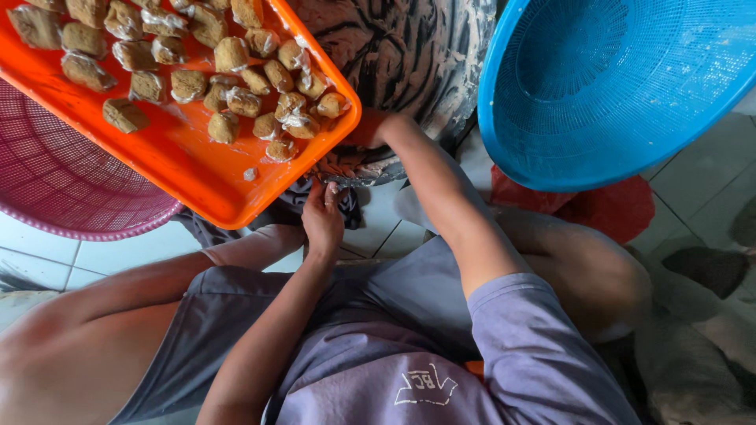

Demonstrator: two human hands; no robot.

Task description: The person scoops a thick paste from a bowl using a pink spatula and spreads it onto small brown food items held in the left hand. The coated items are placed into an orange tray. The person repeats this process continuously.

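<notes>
An orange tray (189, 157) at the upper left carries several brown, batter-smeared pieces (232, 55). Beside it stands a dark basin (409, 55) streaked with pale batter. My right hand (368, 130) reaches to the basin's near side and is mostly hidden by the tray's corner, so its grip does not show. My left hand (323, 220) is just below the tray's edge. Its bunched fingertips sit at the basin's rim with pale batter on them, and I cannot tell whether they hold anything.
A blue plastic basket (622, 86) tilts at the upper right, above a red plastic sheet (610, 208). A pink mesh basket (63, 185) lies under the tray at the left. My bent knees and grey shorts (394, 299) fill the lower view over a white tiled floor (47, 252).
</notes>
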